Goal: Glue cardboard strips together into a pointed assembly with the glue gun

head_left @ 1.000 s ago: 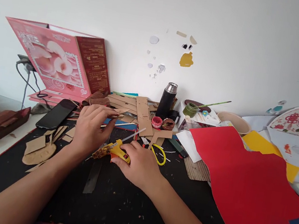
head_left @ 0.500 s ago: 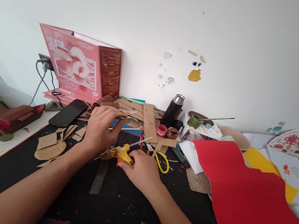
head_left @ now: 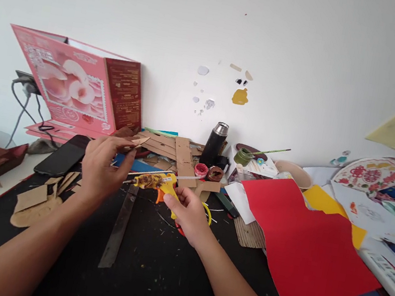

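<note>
My right hand (head_left: pixel 190 215) is wrapped round the handle of a yellow hot glue gun (head_left: pixel 169 183), whose brown-stained nozzle points left. A clear glue stick (head_left: pixel 187 178) sticks out of its back. In the fingertips of my left hand (head_left: pixel 105 165) is a small pointed piece of cardboard (head_left: pixel 141 141), partly hidden by the fingers. The nozzle tip sits just right of and below that hand. Beneath the gun a metal ruler (head_left: pixel 116 235) lies on the black mat (head_left: pixel 145 280). Yellow-handled scissors (head_left: pixel 208 213) lie partly behind my right hand.
Cardboard strips (head_left: pixel 182 158), paint jars (head_left: pixel 215 173) and a black thermos (head_left: pixel 214 145) stand at the back. A phone (head_left: pixel 62 154) and cardboard scraps (head_left: pixel 32 197) are on the left. Red paper (head_left: pixel 302 246) covers the right side; a pink box (head_left: pixel 79 87) leans on the wall.
My right hand has lifted the glue gun off the mat and now grips its handle. My left hand still holds the cardboard piece. The view has turned slightly right.
</note>
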The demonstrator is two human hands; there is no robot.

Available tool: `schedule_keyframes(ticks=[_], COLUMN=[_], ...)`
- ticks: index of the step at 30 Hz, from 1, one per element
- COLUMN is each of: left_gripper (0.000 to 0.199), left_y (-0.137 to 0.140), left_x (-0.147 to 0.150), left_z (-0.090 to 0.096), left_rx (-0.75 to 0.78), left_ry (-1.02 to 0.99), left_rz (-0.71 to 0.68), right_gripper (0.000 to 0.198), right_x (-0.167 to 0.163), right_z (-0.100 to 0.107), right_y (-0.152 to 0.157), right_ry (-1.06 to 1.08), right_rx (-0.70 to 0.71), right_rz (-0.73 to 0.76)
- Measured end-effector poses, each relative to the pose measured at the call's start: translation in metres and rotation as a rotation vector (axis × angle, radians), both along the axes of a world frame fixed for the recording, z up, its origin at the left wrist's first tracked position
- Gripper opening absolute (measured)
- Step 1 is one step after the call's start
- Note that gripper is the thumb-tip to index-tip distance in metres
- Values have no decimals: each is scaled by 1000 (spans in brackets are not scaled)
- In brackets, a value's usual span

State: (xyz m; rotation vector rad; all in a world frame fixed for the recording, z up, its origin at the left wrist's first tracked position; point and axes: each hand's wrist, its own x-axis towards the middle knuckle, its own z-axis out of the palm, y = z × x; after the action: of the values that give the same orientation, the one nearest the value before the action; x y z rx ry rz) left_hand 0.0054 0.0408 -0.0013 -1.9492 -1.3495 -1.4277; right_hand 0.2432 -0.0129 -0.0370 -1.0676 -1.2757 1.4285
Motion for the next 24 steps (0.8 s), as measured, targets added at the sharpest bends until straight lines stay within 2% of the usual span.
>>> schedule_keyframes(ticks=[3,6,9,13,24], left_gripper=[4,6,12,21,19], left_y=[3,6,7,4,1], left_x=[-1,-1,-1,2,10], left_z=[-3,-8,-12,-12,-18], left_rx=[-7,-56,-112,-108,-186], left_ry=[-7,-41,-68,-36,-88], left_rz=[-14,-39,-71,-97,-196], right_gripper=[52,51,49,44,41], right_x=[-1,-1,1,4,7], right_z=[6,14,20,24,25], right_y=[-2,-6,-8,-8,-10], right_ry=[237,351,360,398,519], right_rx=[-110,-156,-164,-139,-132], right_rz=[57,168,207,224,237])
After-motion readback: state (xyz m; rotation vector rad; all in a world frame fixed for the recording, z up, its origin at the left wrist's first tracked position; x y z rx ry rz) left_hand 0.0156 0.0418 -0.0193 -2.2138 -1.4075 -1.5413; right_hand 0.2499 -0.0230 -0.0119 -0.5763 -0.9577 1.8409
